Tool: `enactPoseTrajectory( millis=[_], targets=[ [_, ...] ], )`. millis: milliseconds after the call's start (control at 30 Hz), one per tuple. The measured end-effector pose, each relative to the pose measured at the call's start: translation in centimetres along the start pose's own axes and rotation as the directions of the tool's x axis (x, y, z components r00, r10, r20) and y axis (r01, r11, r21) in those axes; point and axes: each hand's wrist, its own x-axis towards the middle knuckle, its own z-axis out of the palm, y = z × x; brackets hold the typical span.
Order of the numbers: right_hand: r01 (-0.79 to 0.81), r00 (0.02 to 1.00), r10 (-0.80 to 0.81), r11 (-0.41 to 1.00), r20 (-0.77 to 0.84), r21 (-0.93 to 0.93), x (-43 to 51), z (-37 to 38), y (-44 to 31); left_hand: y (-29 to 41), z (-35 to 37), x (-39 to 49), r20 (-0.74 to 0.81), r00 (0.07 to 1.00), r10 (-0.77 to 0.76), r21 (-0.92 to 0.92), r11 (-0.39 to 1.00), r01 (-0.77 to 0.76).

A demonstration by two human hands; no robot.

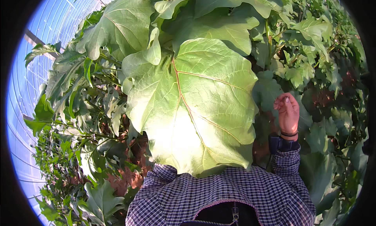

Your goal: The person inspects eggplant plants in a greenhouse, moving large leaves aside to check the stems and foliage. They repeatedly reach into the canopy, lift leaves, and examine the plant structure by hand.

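A broad, lobed leaf with purplish-brown veins, likely an eggplant leaf, fills the middle of the view, with strong glare on its lower left. It covers most of what lies in front of my chest. To its right, my right hand is raised with fingers curled inward and the thumb against them; nothing shows in it. A dark band circles that wrist above a checked sleeve. Dark green leaves hang just behind the hand. My left hand is out of view; the left sleeve runs under the big leaf.
More large leaves crowd the top and upper left. Dense plants stand on the right, others on the left. Reddish soil shows between stems. Ribbed translucent greenhouse sheeting curves along the left, with a beam across it.
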Motion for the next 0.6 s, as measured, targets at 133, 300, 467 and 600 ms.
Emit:
enactPoseTrajectory(
  millis=[133,300,467,600],
  targets=[
    [-0.129,0.969,0.154,0.983,0.192,-0.134,2.7,1.0,0.9,8.2,2.9,9.5,-0.297,0.846,0.444,-0.018,0.883,-0.470],
    [0.032,0.993,-0.017,0.991,0.114,-0.134,10.3,4.9,3.2,12.3,2.5,14.2,-0.435,0.726,0.532,-0.022,0.800,-0.599],
    [0.128,0.975,-0.094,0.978,0.201,-0.163,18.9,6.5,3.5,11.5,-1.0,13.8,-0.509,0.743,0.434,-0.140,0.810,-0.569],
    [-0.042,0.843,-0.071,0.980,0.534,0.196,24.8,9.8,4.0,10.5,-1.5,13.8,-0.596,0.678,0.431,-0.106,0.794,-0.598]
  ],
)
